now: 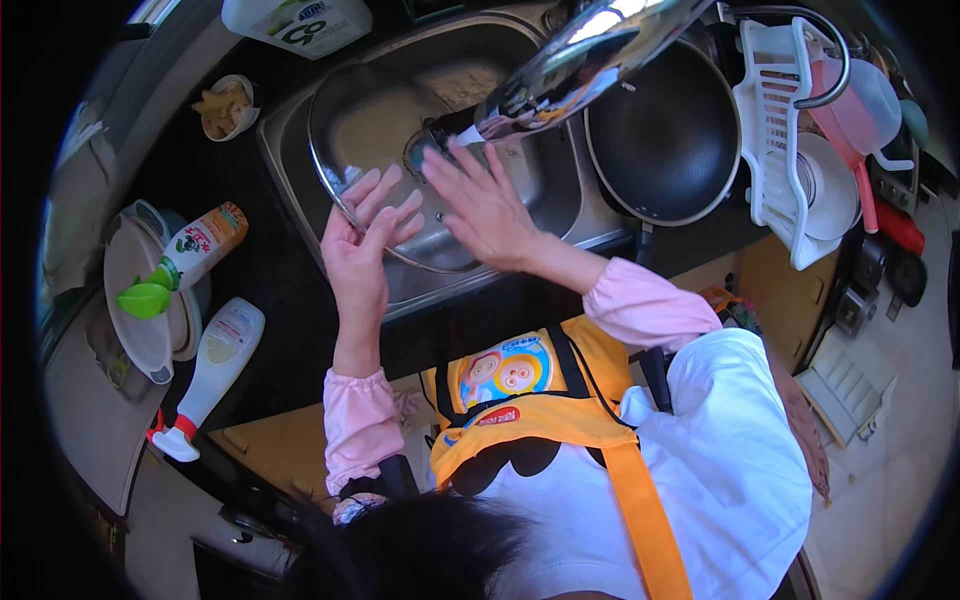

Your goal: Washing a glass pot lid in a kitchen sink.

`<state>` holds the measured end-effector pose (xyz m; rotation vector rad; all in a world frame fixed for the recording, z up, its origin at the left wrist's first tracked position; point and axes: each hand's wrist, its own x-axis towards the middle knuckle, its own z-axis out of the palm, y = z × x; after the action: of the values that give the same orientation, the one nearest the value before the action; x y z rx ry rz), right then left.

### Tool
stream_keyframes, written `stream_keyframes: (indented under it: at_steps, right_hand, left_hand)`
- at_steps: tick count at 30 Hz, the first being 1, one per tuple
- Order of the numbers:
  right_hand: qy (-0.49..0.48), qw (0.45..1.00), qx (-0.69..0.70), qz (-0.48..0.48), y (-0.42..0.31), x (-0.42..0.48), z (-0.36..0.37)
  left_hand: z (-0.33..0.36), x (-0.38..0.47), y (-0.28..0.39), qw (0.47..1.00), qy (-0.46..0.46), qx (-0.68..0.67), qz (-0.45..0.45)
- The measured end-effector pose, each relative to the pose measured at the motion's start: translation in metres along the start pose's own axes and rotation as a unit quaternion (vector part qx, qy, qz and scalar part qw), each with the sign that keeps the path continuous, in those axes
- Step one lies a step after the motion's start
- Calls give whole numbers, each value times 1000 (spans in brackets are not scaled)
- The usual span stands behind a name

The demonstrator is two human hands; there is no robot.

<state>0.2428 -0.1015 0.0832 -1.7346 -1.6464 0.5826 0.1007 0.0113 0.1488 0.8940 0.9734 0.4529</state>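
A glass pot lid [360, 112] with a metal rim is held tilted over the stainless steel sink [551, 176]. My left hand [356, 247] grips its near left rim, thumb and fingers on either side. Over the lid, close to its dark knob [417, 150], my right hand [480, 214] is spread flat with the fingers apart and slightly blurred. Whether its palm touches the glass I cannot tell. A large chrome faucet [577, 71] reaches in from the upper right, its dark end just above the right fingertips.
A black wok [664, 139] stands right of the basin, beside a white dish rack [772, 142]. Along the left counter are a tub of peelings [229, 112], stacked basins [139, 300], an orange-and-white bottle [206, 236] and a white spray bottle [225, 352]. A large jug [300, 22] stands behind.
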Motion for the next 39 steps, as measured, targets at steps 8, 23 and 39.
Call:
stream_keyframes:
  at_steps: [8,23,39]
  right_hand:
    - [85,987,-109,87,45,58,11]
    - [44,998,33,34,31,67,-3]
    - [134,956,251,69,-6,-7,-12]
  left_hand:
    - [10,-1,0,999,-33,5,-9]
    - [24,3,-9,999,-47,18,0]
    - [32,16,-13,998,18,-55,-25]
